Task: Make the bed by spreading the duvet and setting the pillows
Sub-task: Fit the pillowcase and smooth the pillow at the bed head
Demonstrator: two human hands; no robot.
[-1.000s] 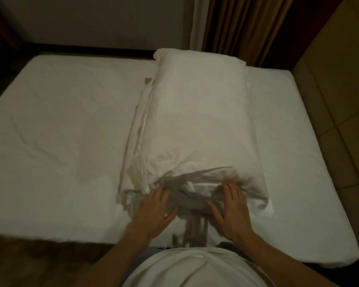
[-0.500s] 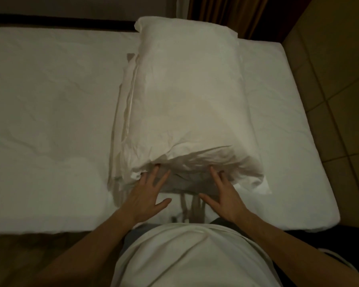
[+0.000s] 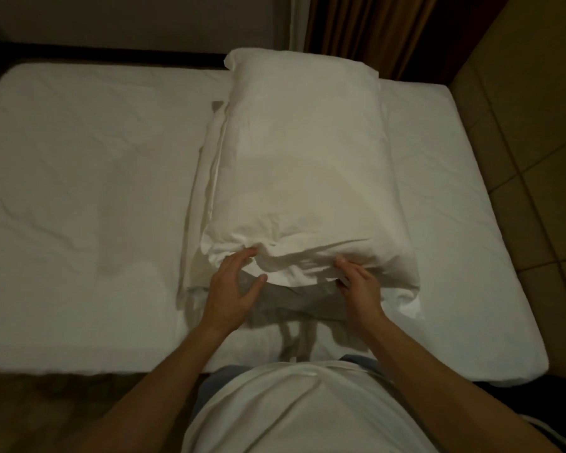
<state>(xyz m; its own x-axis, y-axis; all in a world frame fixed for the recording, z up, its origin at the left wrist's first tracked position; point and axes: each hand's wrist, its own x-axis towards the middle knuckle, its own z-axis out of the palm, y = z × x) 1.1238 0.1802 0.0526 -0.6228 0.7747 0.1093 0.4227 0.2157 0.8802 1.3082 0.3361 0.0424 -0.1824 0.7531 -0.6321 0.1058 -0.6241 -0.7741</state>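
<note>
Both hands (image 3: 232, 291) (image 3: 360, 289) at unmarked white pillow's (image 3: 304, 165) near edge, atop folded duvet (image 3: 203, 204)

A wide bed with a white fitted sheet (image 3: 89, 178) is lying lightly creased, and a folded white duvet (image 3: 200, 230) is resting on it, a plump white pillow (image 3: 304, 152) sitting atop.
</note>
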